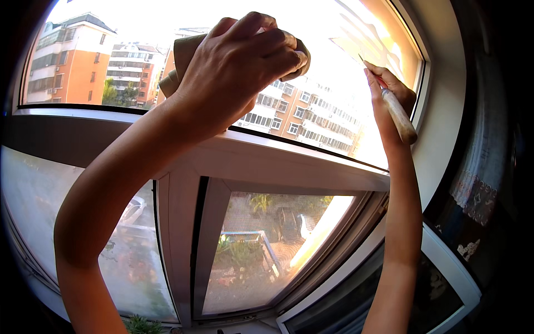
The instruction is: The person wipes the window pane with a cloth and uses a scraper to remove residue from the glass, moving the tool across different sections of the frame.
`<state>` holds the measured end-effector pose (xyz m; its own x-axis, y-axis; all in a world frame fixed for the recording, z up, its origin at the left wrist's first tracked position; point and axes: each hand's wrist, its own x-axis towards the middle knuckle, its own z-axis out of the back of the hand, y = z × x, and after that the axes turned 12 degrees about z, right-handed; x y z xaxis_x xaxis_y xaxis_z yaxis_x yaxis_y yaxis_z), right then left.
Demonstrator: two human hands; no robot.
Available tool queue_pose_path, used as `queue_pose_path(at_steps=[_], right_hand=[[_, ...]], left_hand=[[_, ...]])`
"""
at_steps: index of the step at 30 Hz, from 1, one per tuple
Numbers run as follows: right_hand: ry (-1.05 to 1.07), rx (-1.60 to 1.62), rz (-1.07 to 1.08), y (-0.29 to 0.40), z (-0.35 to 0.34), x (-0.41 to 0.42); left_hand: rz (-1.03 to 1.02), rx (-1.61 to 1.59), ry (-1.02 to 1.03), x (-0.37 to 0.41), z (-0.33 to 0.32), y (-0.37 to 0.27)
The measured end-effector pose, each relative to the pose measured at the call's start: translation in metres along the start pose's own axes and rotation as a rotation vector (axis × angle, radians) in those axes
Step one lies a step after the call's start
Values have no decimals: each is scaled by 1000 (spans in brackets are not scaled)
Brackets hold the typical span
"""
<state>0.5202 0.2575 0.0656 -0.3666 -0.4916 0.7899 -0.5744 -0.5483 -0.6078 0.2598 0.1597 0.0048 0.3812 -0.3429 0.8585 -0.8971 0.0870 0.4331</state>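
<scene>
My left hand (246, 62) grips a folded olive-brown cloth (188, 52) in front of the upper window pane (317, 54). Bent fingers wrap over the cloth, and part of it hangs out on the wrist side. Farther right, my right hand (390, 85) is closed around a hand tool with a worn wooden handle (399, 119). Its handle end points down toward my forearm, and a red part shows by the fingers. A thin dark tip sticks out above them, toward the glass; glare hides the exact shape of the blade. Wavy streaks (367, 33) mark the pane above this hand.
A pale frame rail (292, 160) runs below the upper pane. Beneath it are a hazy pane (133, 250) and a screened window (267, 250). An open sash (452, 267) juts out at lower right, near a lace-edged curtain (479, 183). A green plant (142, 325) stands at the bottom.
</scene>
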Motion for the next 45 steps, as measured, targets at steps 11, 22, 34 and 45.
queue_pose_path(at_steps=[11,22,34,45], right_hand=[[32,-41,-28,6,2,-10],[29,-16,-59,-3,1,6],[61,-21,-36,10,3,1],[33,-46,10,6,13,-32]], left_hand=[[9,1,3,-1,-2,-2],[3,-4,7,0,0,-4],[10,-21,10,-1,-2,-3],[11,-52,7,-2,-3,0]])
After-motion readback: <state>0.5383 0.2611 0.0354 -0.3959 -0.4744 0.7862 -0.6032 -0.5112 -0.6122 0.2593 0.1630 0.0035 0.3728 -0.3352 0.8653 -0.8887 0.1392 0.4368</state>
